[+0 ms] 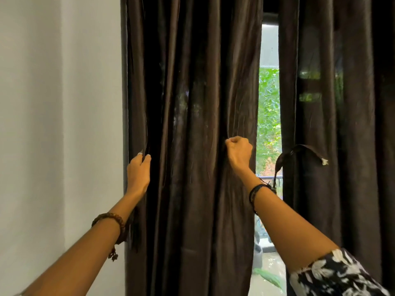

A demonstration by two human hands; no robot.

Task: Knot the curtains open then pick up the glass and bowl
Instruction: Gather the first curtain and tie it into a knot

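Note:
A dark brown left curtain (192, 124) hangs in long folds in front of me. My left hand (139, 171) grips its outer edge next to the wall, fingers curled into the fabric. My right hand (238, 151) is a fist clutching the curtain's inner edge beside the window gap. A second dark brown right curtain (333, 116) hangs past the gap, with a fabric tie (299, 152) dangling at its near edge. No glass or bowl is in view.
A white wall (59, 124) stands at the left. Between the curtains a narrow strip of window (268, 116) shows green foliage and a railing outside. Both wrists wear bracelets.

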